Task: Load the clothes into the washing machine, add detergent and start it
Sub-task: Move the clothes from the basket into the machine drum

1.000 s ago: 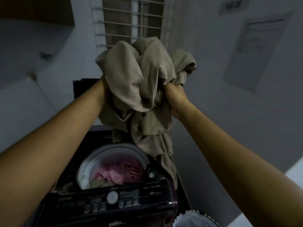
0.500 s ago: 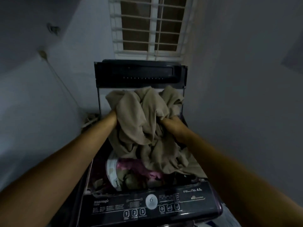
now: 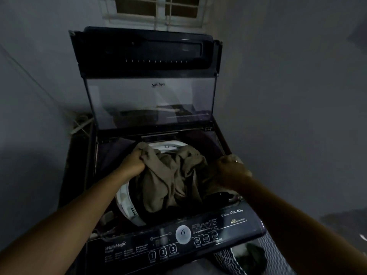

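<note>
Beige garment (image 3: 174,179) sits bunched in the mouth of the washing machine drum (image 3: 127,203), upper folds above the white drum rim, lower folds hanging down inside. Fabric covers most of the opening; only the left arc and a strip of the far rim show bare.

Left hand (image 3: 133,161) is clenched into a fist on the garment's far-left corner, fingers (image 3: 142,158) wrapped in the cloth, a peak of fabric sticking up just past the knuckles. Right hand (image 3: 231,168) is closed on the garment's right edge over the right side of the opening; fingers curl down into the cloth, tips hidden. A ring (image 3: 236,161) shows on one finger. The garment spans between the two fists, sagging in the middle.

Beyond the fingers: the glass lid (image 3: 153,100) stands open and upright, brand mark mirrored on the pane, dark lid frame on top. Nearer than the wrists: the control panel (image 3: 139,247), with a round silver dial (image 3: 183,234) marked 6, buttons 1, 2, 3 to its lower left, three more buttons to its right, "WhiteMagic" lettering at left, "6.5 kg" at right.

Right of the right forearm, below the panel's corner: a ribbed laundry basket (image 3: 274,253), contents too dark to tell. Barred window (image 3: 158,10) above the lid, grey walls both sides, cables (image 3: 81,124) on the wall left of the machine. Scene is dim.
</note>
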Tool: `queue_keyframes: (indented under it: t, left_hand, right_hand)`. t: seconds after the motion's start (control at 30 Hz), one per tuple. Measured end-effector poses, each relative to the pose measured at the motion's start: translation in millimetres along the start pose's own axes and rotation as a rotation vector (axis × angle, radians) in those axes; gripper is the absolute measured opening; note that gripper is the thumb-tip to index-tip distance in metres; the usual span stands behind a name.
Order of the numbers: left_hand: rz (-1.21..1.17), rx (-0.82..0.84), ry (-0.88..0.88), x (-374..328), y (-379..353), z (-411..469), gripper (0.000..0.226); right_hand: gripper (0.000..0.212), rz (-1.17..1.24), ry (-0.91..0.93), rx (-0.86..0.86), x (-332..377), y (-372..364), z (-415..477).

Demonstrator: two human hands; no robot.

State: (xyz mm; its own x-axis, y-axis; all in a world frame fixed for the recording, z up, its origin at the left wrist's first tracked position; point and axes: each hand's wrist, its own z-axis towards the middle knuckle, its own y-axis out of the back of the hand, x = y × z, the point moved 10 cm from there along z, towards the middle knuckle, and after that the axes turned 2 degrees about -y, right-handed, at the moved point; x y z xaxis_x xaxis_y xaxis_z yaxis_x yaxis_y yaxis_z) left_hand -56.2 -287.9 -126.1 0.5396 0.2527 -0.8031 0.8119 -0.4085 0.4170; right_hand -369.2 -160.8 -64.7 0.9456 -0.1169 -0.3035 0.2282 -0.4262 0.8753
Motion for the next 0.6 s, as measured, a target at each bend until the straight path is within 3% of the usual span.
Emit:
queue_keyframes:
  t: [0.03, 0.07, 0.1, 0.17, 0.2, 0.3, 0.37, 0.4, 0.43, 0.5, 0.57, 0.6]
  left_hand:
    - [0.032, 0.021, -0.019, 3, -4, 2, 0.015]
    - [0.079, 0.047, -0.018, 1, -7, -7, 0.016]
    - [0.085, 0.069, -0.02, 5, -11, -8, 0.021]
    - [0.125, 0.095, -0.041, 1, -14, -13, 0.036]
    - [0.165, 0.101, -0.042, 2, -14, -13, 0.041]
    - [0.223, 0.113, -0.027, 5, -17, -12, 0.045]
    - [0.252, 0.156, -0.044, 3, -22, -16, 0.044]
    - [0.258, 0.167, -0.047, 3, -21, -17, 0.043]
    - [0.254, 0.17, -0.053, 6, -21, -14, 0.043]
    - [0.243, 0.184, -0.049, 10, -17, -14, 0.044]
    - [0.28, 0.218, -0.026, 22, -16, -12, 0.049]
    - [0.333, 0.236, -0.011, 28, -15, -12, 0.052]
  right_hand:
    - [0.043, -0.006, 0.024, -0.017, -2, 4, -1]
    - [0.039, 0.071, -0.05, 0.041, 4, 2, -4]
    - [0.038, 0.092, -0.142, -0.005, 2, 5, -3]
    - [0.036, 0.241, -0.433, -0.152, -5, 30, -10]
    - [0.035, 0.279, -0.453, -0.338, 0, 47, -10]
    - [0.034, 0.81, 0.165, -0.115, 81, 44, 9]
    - [0.015, 1.157, 0.326, -0.089, 113, 69, -4]
    - [0.007, 1.291, 0.346, -0.068, 129, 77, -4]
    - [0.011, 1.412, 0.372, 0.01, 141, 80, -5]
    - [0.016, 1.468, 0.346, 0.117, 157, 84, -8]
    - [0.008, 1.369, 0.3, 0.125, 147, 73, -4]
    - [0.024, 1.224, 0.293, 0.153, 142, 65, 3]
